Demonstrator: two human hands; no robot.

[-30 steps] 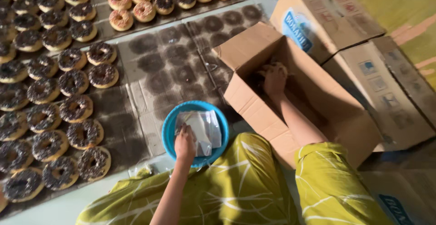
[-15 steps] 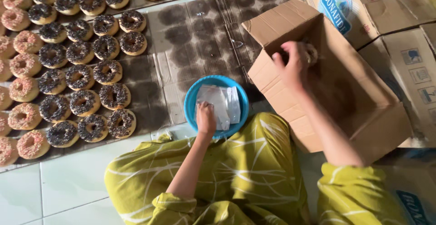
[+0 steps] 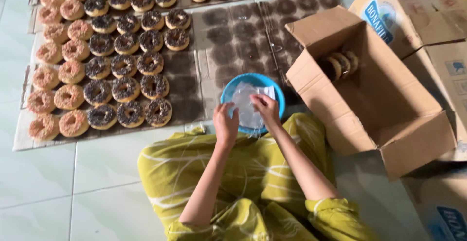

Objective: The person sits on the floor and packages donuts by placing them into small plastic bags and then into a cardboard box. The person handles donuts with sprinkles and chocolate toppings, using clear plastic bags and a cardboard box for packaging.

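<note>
where two hands meet, perhaps three boxed doughnuts

Your left hand and right hand both meet over the blue bowl, fingers pinching the clear plastic bags that lie in it. The bowl sits on the floor just in front of your knees, touching the edge of the flattened cardboard sheet. To the left on that sheet lie rows of doughnuts, some chocolate-sprinkled, some pale-topped. Dark round stains mark the bare part of the sheet. To the right stands an open cardboard box with a few doughnuts on edge in its far corner. More closed boxes lie just beyond it.
</note>
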